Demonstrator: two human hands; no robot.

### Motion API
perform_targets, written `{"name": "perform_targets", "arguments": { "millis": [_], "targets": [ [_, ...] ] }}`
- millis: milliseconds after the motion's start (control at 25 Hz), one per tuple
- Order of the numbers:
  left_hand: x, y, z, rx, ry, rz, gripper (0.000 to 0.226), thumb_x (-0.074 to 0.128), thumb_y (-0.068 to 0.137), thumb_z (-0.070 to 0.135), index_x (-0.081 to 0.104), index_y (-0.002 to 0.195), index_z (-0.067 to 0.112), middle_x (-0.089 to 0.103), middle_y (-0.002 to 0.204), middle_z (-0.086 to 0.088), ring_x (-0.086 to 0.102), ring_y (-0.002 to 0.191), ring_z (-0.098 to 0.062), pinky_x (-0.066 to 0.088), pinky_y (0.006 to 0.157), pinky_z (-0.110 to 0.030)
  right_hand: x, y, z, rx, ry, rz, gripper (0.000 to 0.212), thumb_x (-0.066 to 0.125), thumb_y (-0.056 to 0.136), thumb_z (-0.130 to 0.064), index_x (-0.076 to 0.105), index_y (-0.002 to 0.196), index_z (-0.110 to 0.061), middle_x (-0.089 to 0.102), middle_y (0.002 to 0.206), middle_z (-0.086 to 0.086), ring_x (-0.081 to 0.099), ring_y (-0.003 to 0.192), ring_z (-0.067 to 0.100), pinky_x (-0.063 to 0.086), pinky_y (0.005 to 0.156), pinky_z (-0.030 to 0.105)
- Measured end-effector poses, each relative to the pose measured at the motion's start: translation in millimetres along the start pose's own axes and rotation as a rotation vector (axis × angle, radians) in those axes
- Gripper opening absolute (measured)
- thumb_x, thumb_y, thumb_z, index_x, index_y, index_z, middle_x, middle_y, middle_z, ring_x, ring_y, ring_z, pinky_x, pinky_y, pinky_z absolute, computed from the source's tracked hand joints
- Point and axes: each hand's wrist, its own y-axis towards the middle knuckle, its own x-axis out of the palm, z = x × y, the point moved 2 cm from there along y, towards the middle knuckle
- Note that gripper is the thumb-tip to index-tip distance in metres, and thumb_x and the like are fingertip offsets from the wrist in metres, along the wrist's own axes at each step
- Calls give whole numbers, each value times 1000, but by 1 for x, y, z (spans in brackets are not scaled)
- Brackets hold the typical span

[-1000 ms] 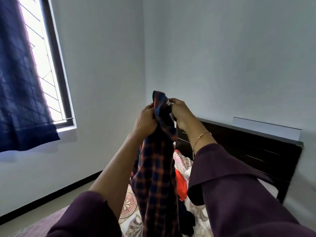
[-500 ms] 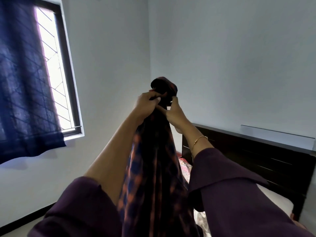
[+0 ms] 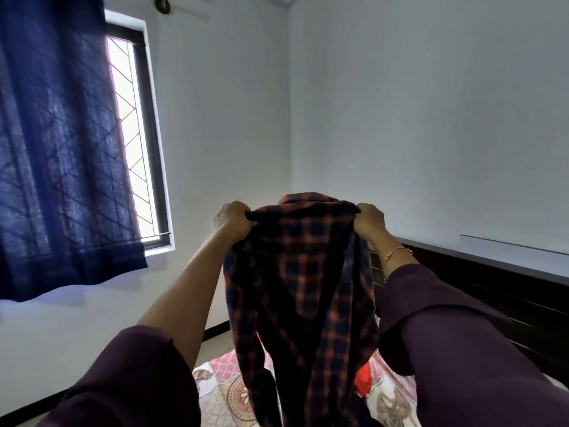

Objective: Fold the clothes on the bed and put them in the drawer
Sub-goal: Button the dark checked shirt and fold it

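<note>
Hanging limp: soft plaid shirt [image 3: 303, 272] between both hands.

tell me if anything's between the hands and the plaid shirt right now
Nothing visible. The left hand and right hand each grip the plaid shirt directly at its top corners, holding it up above the bed.

- Both arms wear loose, wide sleeves of dark plum-purple matte fabric.
- The left dark purple cloth sleeve [image 3: 129, 380] ends below the elbow, leaving the forearm bare up to the left hand [image 3: 231, 221].
- The right dark purple cloth sleeve [image 3: 455, 343] reaches nearer the wrist, its open cuff hanging wide.
- A thin gold chain bracelet [image 3: 395, 251] circles the right wrist, between that cuff and the right hand [image 3: 371, 221].
</note>
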Motion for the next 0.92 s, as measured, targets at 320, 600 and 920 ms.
{"name": "perform_targets", "arguments": {
  "millis": [320,600,920],
  "targets": [
    [-3,-10,9,-31,146,353,28,44,81,2,58,106,3,64,104,-17,57,98,-36,37,74,-33,-7,-7,-6,-131,-38,-121,15,53,90,-11,65,96,-2,63,103,18,55,97,29,31,70,21],
    [-5,-12,21,-52,3,347,29,34,87,-1,50,112,1,59,112,-18,57,100,-40,41,76,-38,-12,-9,-3,-159,-121,53,27,34,84,9,58,96,3,60,104,23,52,89,30,32,68,26],
    [0,-18,3,67,469,151,31,41,88,2,61,111,5,60,113,-13,55,108,-32,46,80,-35,-6,-23,6,-130,-544,86,26,36,92,2,52,112,4,48,120,22,53,104,37,46,82,38]
  ]
}}
